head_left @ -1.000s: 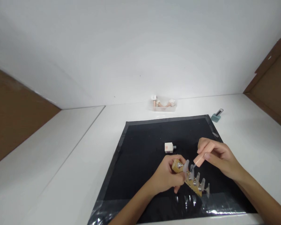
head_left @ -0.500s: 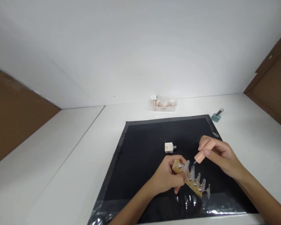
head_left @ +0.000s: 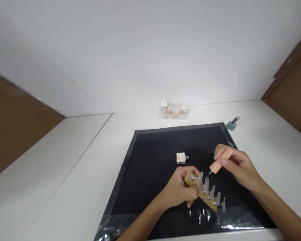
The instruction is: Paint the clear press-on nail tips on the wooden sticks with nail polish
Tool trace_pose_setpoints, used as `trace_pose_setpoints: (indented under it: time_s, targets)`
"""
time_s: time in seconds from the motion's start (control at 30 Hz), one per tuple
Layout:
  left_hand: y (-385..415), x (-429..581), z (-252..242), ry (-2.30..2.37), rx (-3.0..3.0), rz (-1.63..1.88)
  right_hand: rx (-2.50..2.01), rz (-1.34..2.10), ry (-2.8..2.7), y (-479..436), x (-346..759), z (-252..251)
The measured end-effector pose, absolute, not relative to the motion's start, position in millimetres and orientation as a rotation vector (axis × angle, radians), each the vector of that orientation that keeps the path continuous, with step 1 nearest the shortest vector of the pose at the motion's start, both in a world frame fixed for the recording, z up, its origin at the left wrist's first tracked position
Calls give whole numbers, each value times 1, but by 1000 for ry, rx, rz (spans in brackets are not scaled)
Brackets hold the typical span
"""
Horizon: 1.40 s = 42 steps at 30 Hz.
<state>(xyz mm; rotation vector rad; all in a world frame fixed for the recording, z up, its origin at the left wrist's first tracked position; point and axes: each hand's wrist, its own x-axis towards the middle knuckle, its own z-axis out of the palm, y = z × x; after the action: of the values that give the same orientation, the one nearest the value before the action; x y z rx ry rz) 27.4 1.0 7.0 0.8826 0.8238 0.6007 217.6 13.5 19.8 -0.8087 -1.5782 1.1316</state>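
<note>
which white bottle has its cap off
The white bottle on the black mat: its neck is bare, while the others in the clear box wear peach caps.

- mat [head_left: 150, 150] has loads of room on its left
- bottle [head_left: 181, 158] blocks the way just past the left hand [head_left: 181, 190]
- decent gap between bottle and right hand [head_left: 237, 165]
- nail tips [head_left: 206, 185] crowd the brush [head_left: 210, 173]
</note>
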Motion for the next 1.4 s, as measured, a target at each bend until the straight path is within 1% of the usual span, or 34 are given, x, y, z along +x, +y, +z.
trace_pose_setpoints:
  time_s: [0.1,0.2,0.4,0.57,0.77,0.93,1.1,1.27,1.4]
  targets:
    - [2,27,8,828,886,596,-711,1182,-1594,12,216,21]
    - [3,28,9,826,884,598,-717,1226,-1639,11,214,26]
    - [2,28,4,819,887,598,-757,1187,-1615,12,216,23]
    - [2,26,2,809,901,598,-685,1243,-1629,11,215,24]
    - [2,28,3,818,872,602,-732,1200,-1613,12,215,25]
    - [1,28,2,804,862,616,-674,1242,-1645,11,216,24]
    - [1,28,3,806,852,620,-751,1151,-1619,13,217,23]
    - [1,27,2,794,858,619,-677,1241,-1645,10,214,24]
    - [1,28,0,790,867,628,-725,1208,-1633,11,214,24]
